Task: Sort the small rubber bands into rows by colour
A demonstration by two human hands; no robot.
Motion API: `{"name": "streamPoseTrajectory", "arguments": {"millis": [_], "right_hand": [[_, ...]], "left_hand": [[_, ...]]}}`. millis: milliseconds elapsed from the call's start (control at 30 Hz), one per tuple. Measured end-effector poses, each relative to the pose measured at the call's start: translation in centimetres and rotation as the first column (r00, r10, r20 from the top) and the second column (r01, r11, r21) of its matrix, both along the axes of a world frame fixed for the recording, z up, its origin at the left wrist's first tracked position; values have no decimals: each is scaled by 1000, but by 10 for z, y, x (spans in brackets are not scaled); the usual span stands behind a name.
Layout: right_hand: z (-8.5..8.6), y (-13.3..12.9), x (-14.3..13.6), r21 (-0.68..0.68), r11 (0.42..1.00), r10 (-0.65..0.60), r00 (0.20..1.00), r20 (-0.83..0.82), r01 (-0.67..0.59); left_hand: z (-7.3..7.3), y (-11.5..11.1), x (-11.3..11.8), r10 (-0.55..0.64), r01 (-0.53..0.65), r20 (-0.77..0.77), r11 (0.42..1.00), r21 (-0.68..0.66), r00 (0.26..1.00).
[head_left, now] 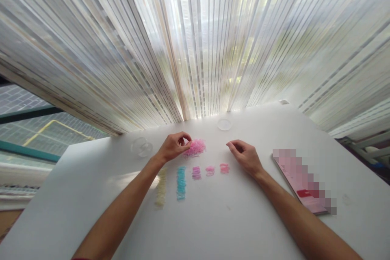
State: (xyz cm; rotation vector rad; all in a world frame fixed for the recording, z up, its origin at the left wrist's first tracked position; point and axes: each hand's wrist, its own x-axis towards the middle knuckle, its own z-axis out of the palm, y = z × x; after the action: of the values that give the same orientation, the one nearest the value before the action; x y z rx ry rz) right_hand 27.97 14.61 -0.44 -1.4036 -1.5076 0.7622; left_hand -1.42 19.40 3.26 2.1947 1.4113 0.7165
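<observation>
My left hand (176,146) is closed in a pinch at the left edge of a loose pile of pink rubber bands (197,147). Whatever lies between its fingertips is too small to make out. To the right, my right hand (243,155) hovers over the table with thumb and forefinger together; anything in that pinch does not show. Nearer to me, small bands lie sorted by colour: a long yellowish column (161,189), a long blue column (181,183), and short groups of purple bands (196,172), pink bands (210,170) and coral bands (224,168).
A clear round container (141,147) stands left of my left hand. A clear round lid (224,124) lies at the back of the white table (195,231). On the right is a pink flat box (300,185), partly blurred out. String curtains (195,48) hang behind the table.
</observation>
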Motion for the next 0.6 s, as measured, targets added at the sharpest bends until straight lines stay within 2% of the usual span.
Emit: {"name": "streamPoseTrajectory", "arguments": {"millis": [367,600], "right_hand": [[0,0,1,6,1000,0,1000,9,0],[0,0,1,6,1000,2,1000,19,-2]], "left_hand": [[-5,2,-7,-12,10,-53,999,-39,999],[-4,10,-21,9,-15,-113,999,-50,994]]}}
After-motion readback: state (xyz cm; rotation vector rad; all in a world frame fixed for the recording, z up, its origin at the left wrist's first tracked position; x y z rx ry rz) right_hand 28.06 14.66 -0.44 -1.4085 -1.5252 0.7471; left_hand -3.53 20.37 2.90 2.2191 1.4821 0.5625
